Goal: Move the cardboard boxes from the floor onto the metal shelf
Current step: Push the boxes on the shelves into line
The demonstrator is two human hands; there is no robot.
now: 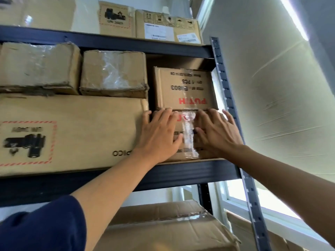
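Both my hands are flat on the front face of the lower box, which sits on the metal shelf at its right end, right next to the slotted upright.

Left hand: fingers straight and spread, palm against the left part of the face, fingertips up at the box's top edge. My little finger side overlaps the corner of the big box on the left.

Right hand: fingers straight and spread too, pressed on the right part of the face, thumb lying next to the clear tape strip that runs down the middle. Neither hand is curled round anything.

Orientation: lower box's front face points out at me, wider than tall, so what I see of its long axis runs left-right along the shelf edge. Can't tell its depth. Red print on it is mostly under my hands.

A second box is stacked on top, touching, same width. Its print is upside down, red "PUTH" inverted near its bottom edge.

Left of the stack: big box with an inverted handling mark, two taped smaller boxes on top of it. More boxes on the shelf level above, and an open-flapped carton below.
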